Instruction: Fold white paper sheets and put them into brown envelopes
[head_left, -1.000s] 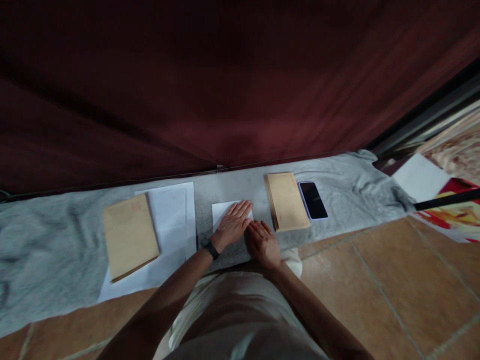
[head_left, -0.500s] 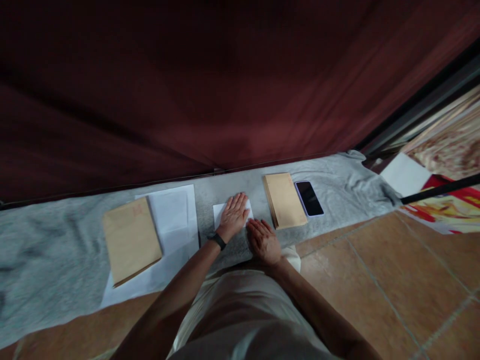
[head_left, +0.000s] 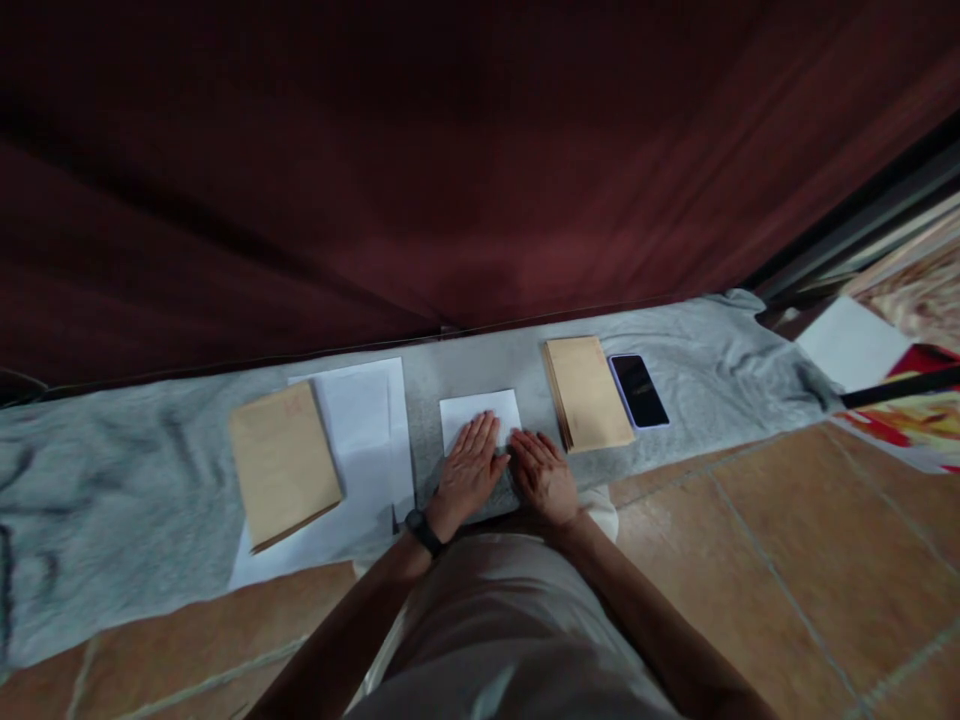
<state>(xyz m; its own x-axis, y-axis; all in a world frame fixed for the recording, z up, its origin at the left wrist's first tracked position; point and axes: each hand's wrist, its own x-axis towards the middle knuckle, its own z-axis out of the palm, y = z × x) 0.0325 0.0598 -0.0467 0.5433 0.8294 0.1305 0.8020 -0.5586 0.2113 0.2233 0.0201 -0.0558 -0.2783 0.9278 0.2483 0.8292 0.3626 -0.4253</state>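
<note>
A small white folded paper lies on the grey cloth in front of me. Flat on its near part rests my left hand, fingers stretched out, a dark band on the wrist. My right hand lies beside it with fingers extended, the fingertips at the paper's near right corner. Neither hand grips anything. To the right is a stack of brown envelopes. On the left, another stack of brown envelopes sits partly over white sheets of paper.
A phone with a purple edge lies right of the right-hand envelopes. The grey cloth covers a long narrow surface against a dark red curtain. Tiled floor shows at the near side; a colourful printed sheet is at far right.
My left hand has slid nearer to me over the paper, uncovering its far part. My right hand stays at the near right corner. The whole view has shifted slightly.
</note>
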